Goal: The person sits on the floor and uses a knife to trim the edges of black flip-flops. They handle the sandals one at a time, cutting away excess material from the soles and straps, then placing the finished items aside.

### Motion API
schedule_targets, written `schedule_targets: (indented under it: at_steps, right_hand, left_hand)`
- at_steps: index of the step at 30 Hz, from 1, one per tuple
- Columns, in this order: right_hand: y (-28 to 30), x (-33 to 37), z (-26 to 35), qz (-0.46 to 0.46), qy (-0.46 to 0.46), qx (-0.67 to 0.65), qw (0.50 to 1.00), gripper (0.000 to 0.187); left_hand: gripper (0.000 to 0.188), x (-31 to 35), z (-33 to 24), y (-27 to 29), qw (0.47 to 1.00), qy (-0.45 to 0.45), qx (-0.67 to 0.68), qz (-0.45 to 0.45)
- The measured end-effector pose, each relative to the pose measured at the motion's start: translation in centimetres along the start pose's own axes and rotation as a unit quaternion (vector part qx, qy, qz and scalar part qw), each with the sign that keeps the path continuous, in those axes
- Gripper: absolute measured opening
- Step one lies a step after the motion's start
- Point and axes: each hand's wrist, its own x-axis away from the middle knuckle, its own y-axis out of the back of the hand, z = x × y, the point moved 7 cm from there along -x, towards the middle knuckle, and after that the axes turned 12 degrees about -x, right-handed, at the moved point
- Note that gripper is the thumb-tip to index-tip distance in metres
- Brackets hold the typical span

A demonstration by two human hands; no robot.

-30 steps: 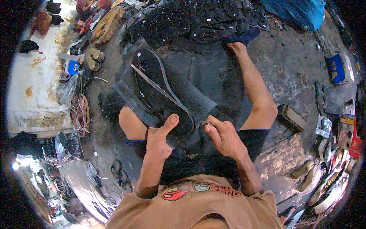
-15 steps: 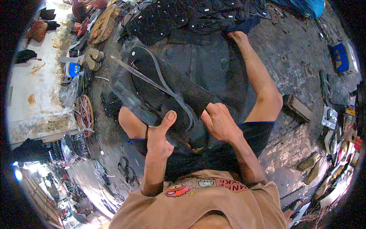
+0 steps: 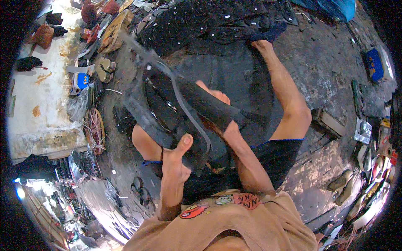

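Over my lap lies a large dark rubber sheet [image 3: 138, 106] with a long sole-shaped black piece [image 3: 167, 98] on top. A thin greyish strip [image 3: 186, 104] curves along the right side of that piece. My left hand [image 3: 176, 157] grips the near end, thumb on top and fingers hidden underneath. My right hand [image 3: 215, 93] reaches beneath a raised dark flap [image 3: 213, 104] to the right of the piece. Only some knuckles or fingers show past the flap's far edge, and the wrist emerges on its near side. Whether that hand holds anything is hidden.
A heap of black sandal-like pieces [image 3: 201, 25] spreads beyond my feet. To the left are a stack of beige sole shapes [image 3: 104, 69], a blue box [image 3: 81, 79] and a round basket [image 3: 94, 127]. A rectangular block [image 3: 328, 122] lies by my right knee.
My right hand has moved forward and left, from the flap's near edge to under it. The flap and grey strip have shifted. My left hand keeps its grip.
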Motion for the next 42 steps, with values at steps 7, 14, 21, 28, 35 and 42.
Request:
schedule_targets:
  at_steps: [7, 14, 21, 28, 35, 42]
  right_hand:
    - [-1.1, -3.3, -6.9, 0.157, -0.304, -0.312, 0.886, 0.068]
    - [5.0, -0.6, 3.8, 0.016, -0.128, -0.348, 0.929, 0.036]
    - [5.6, 6.0, 10.1, -0.011, -0.060, -0.181, 0.982, 0.032]
    - [11.2, 15.6, 9.4, 0.065, -0.117, -0.179, 0.975, 0.038]
    - [10.5, 28.9, 6.4, 0.190, -0.214, -0.052, 0.957, 0.027]
    - [9.0, 26.3, 4.3, 0.207, -0.234, -0.033, 0.949, 0.029]
  left_hand:
    - [0.066, 1.1, -0.5, 1.6, 0.996, -0.001, -0.084, 0.030]
    - [0.085, 3.5, -2.8, 3.5, 0.865, 0.010, -0.502, -0.016]
    - [0.053, 2.2, -7.9, 1.5, 0.934, -0.233, -0.270, -0.012]
    - [0.063, 3.0, -5.9, 6.1, 0.988, -0.022, -0.153, -0.011]
    - [0.040, 2.9, -3.3, 8.9, 0.989, 0.031, -0.139, -0.051]
    - [0.038, 3.4, -5.3, 7.2, 0.978, -0.011, -0.206, -0.031]
